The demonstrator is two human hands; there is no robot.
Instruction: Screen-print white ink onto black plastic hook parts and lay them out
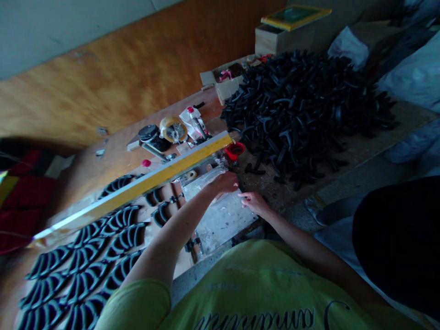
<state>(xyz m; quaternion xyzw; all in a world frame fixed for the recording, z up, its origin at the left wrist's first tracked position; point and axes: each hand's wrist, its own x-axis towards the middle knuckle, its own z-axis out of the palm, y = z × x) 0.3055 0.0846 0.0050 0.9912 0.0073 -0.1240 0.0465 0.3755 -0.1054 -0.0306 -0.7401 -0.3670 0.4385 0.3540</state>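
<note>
My left hand [226,182] is over the far part of a white, speckled board [223,220], its fingers curled down. Whatever is in those fingers is hidden. A clear plastic sheet [204,178] lies by that hand on the board. Close by on the right, my right hand [253,203] hovers at the board's edge with its index finger stretched toward the left hand and the others loosely bent. I see nothing in it. Just beyond the hands stands a small red cup [234,150].
A long yellow-and-white bar [137,188] crosses above the table. Black curved plastic pieces [85,256] lie in rows at left; a large heap of similar black parts [302,105] fills the right. Behind are a tape roll [173,129], a black-lidded jar [153,136] and an open carton [228,87].
</note>
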